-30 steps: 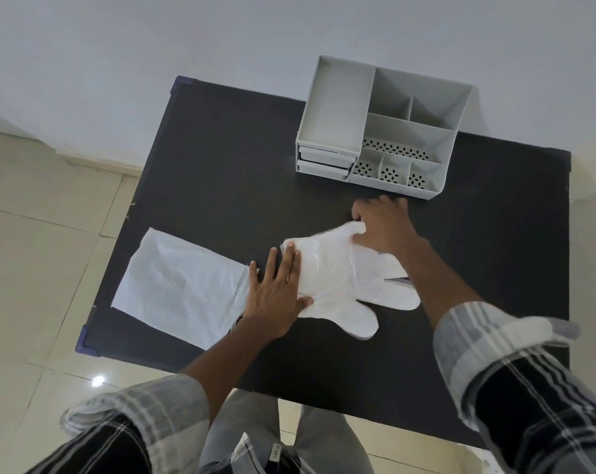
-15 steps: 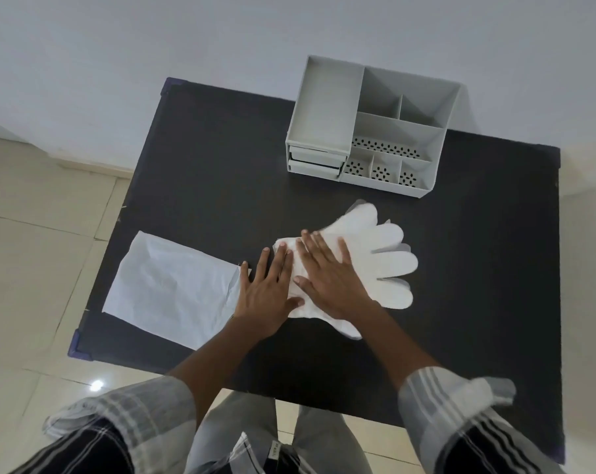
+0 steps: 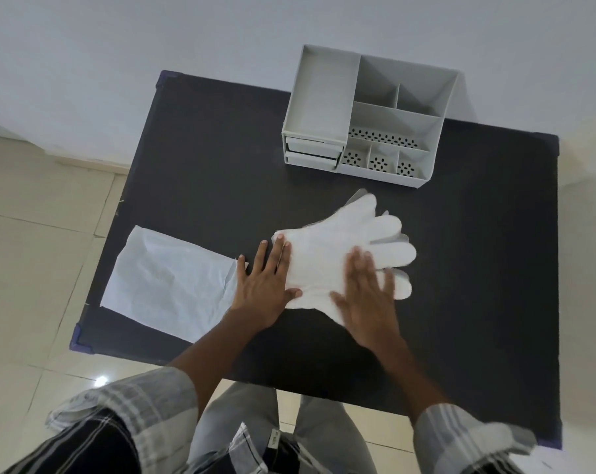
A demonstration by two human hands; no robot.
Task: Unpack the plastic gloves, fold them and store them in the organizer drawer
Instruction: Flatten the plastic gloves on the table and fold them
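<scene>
A: Where are the plastic gloves (image 3: 327, 254)?

B: Flat on the black table (image 3: 201, 172), near the middle. They look like a stack of thin white gloves, with the finger shapes fanned out toward the right and a second layer peeking out at the edges.

A: And the hands?

B: Both lie spread flat, palms down, gripping nothing. The left hand (image 3: 264, 285) rests on the table at the cuff end, its fingers and thumb just overlapping the gloves' left edge. The right hand (image 3: 368, 299) presses on the lower right part of the stack, fingers wide. It is blurred, so I cannot tell the finer contact.

A: What else sits on that surface?

B: A white wrapper (image 3: 166, 285) lies flat to the left of the left hand, its far corner at the table's left edge. It looks creased.

A: The organizer?

B: The grey organizer (image 3: 319, 94) stands at the back of the table, against the wall (image 3: 153, 39). It has open compartments on top: one large one on the left, smaller ones on the right, some with perforated floors. All that I can see into look bare. Two small drawers (image 3: 312, 153) are stacked in its lower left front, both pushed in.

A: And the room?

B: A pale plain wall behind, beige floor tiles (image 3: 33, 213) at the left, and plaid sleeves (image 3: 125, 415) at the bottom of the view.
</scene>
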